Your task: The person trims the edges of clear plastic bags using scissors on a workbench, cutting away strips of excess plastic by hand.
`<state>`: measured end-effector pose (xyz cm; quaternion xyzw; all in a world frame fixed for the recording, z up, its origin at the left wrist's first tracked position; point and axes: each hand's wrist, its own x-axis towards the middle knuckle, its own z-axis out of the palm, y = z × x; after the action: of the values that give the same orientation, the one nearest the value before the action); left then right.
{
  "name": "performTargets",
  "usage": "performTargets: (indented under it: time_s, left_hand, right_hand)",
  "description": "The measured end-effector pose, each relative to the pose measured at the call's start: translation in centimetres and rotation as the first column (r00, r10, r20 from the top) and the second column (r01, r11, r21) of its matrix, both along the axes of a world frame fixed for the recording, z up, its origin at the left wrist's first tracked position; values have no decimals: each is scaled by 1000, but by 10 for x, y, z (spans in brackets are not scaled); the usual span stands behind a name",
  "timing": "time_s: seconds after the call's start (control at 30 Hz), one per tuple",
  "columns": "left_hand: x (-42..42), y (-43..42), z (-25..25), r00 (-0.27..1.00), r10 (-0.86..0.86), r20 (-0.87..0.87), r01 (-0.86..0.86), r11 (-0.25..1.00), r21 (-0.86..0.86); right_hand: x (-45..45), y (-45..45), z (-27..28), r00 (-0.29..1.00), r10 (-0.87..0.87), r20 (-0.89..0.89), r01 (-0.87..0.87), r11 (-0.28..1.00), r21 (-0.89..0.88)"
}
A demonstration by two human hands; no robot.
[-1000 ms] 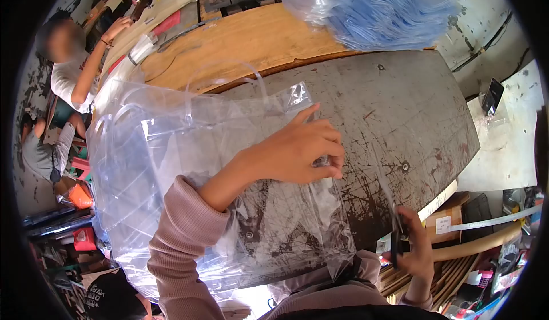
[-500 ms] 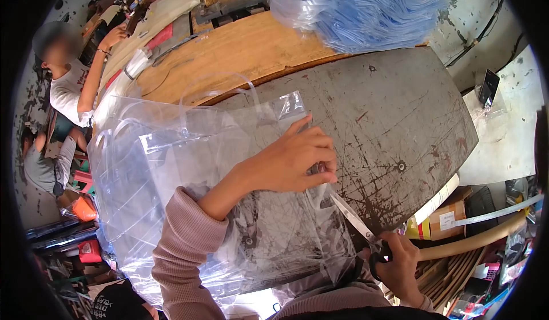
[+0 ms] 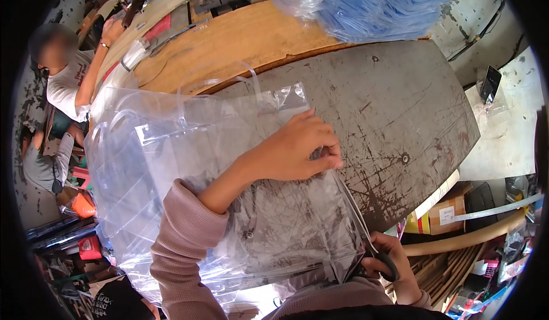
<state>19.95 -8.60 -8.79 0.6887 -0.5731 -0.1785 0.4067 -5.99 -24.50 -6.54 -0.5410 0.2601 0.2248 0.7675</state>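
A clear plastic bag with looped handles lies spread over the scratched grey table. My left hand pinches its right edge between thumb and fingers. At the lower right, my right hand is closed round the dark handles of a pair of scissors. The blades are seen nearly edge-on along the bag's right side, pointing up toward my left thumb. Whether plastic sits between the blades I cannot tell. More layers of clear plastic with looped handles show at the left.
A pile of bluish clear plastic stands at the back on a wooden board. At the left sits another person, one arm reaching over the work surface. A phone and a cardboard box are at the right.
The scissors have turned so their blades appear edge-on along the bag's right side. My right hand has shifted slightly down. My left hand keeps its pinch and sits slightly higher in view.
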Motion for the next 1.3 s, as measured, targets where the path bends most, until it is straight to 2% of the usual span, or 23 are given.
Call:
performTargets:
  time_s: [0.07, 0.1, 0.17, 0.2, 0.3, 0.43, 0.63, 0.73, 0.8, 0.9, 1.03, 1.23, 1.27, 1.3]
  left_hand:
    - [-3, 0, -2, 1000, 13, 5, -13, 1000, 7]
    - [-3, -1, -2, 1000, 25, 18, -25, 1000, 13]
    - [-6, 0, 0, 999, 35, 13, -35, 999, 23]
    - [-7, 0, 1, 999, 44, 11, -45, 999, 31]
    - [-7, 0, 2, 999, 53, 8, -53, 998, 23]
    - [-7, 0, 3, 999, 52, -14, -51, 998, 32]
    - [-7, -2, 1, 999, 41, -21, -42, 998, -56]
    - [-8, -3, 3, 992, 52, -115, -55, 998, -26]
    - [-8, -2, 5, 993, 67, -97, -70, 997, -29]
    - [-7, -2, 2, 993, 60, -106, -72, 992, -108]
    - [-4, -1, 2, 985, 44, -169, -60, 994, -91]
    - [-10, -1, 9, 964, 135, -228, -165, 979, -119]
    - [-13, -1, 13, 934, 350, 75, -324, 915, -240]
    - [-15, 0, 17, 868, 446, 216, -370, 873, -317]
  right_hand:
    - [-2, 5, -5, 999, -16, 45, 22, 992, -127]
    - [-5, 6, -10, 999, -16, 41, 21, 992, -126]
    - [-12, 10, -21, 975, 78, 209, 4, 931, -365]
    - [-14, 12, -23, 975, 106, 194, -10, 898, -439]
    - [-11, 17, -18, 976, 115, 187, -7, 868, -497]
    - [-15, 20, -30, 962, 105, 251, 39, 861, -507]
    - [-12, 19, -23, 988, 77, 133, -3, 875, -483]
    - [-9, 20, -19, 986, 77, 147, 2, 879, -476]
    - [-5, 22, -11, 998, 48, 49, -22, 904, -428]
    - [-6, 19, -11, 991, 100, 88, -54, 904, -424]
    - [1, 20, -8, 988, 121, 95, -69, 901, -428]
    - [9, 21, 0, 985, 113, 128, -52, 913, -405]
    - [5, 19, -4, 980, 148, 131, -78, 898, -434]
    - [3, 17, -6, 974, 182, 133, -102, 881, -462]
